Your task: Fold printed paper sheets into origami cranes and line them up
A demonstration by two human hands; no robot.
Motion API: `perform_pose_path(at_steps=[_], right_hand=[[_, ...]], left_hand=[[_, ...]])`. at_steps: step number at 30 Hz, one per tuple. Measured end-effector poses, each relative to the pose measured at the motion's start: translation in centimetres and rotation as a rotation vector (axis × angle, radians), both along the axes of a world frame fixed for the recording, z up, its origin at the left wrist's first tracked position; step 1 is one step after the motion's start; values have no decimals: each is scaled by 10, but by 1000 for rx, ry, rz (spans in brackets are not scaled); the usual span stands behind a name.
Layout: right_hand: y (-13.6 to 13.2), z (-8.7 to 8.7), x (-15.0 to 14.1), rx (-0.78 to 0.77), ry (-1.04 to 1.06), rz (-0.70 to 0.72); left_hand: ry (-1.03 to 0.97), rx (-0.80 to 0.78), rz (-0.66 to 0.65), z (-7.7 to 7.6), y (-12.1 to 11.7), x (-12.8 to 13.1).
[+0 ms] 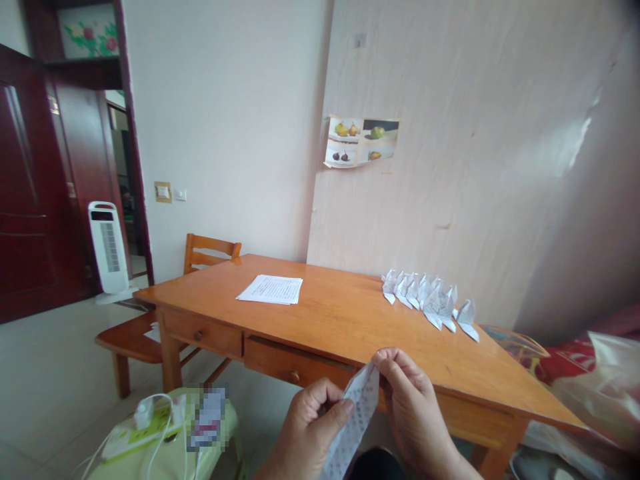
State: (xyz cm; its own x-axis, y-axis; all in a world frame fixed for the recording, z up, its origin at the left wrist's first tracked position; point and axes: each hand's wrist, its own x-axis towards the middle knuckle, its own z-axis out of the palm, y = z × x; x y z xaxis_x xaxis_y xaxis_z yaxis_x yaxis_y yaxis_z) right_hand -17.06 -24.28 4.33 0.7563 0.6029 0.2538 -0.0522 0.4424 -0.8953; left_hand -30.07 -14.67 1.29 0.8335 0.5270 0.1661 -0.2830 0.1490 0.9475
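Note:
Between my hands, in front of the table's near edge, is a folded strip of printed paper [356, 417], slanting up to a narrow tip. My left hand [320, 420] grips its left edge, with thumb on the printed face and fingers curled behind. At the upper tip, my right hand [413, 400] pinches the paper between thumb and fingers. Several folded paper figures [434, 300] of similar printed paper stand in rows at the table's far right. A stack of printed sheets [271, 289] lies flat toward the table's left.
The wooden table [330, 313] has drawers facing me. A wooden chair [213, 250] stands behind its left end, a wooden bench [133, 337] beside it. Lower left, a pale green stool [150, 460] bears a power strip with cables. Plastic bags [595, 373] are piled at right.

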Motion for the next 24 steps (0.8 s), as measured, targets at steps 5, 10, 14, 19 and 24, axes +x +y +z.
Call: perform_pose_path(at_steps=[5,10,14,19,24], right_hand=[[3,2,4,-20,0,2],[4,7,6,8,15,26],[1,4,-3,-3,70,188],[-2,2,-21,-87,80,391],[0,0,-24,-89,127,362]], left_hand=[[-10,2,-14,-2,2,1],[-22,-114,2,3,-3,0],[-41,-167,28,7,-7,0],[-27,-151,57,7,-6,1],[-3,-66,72,5,-5,1]])
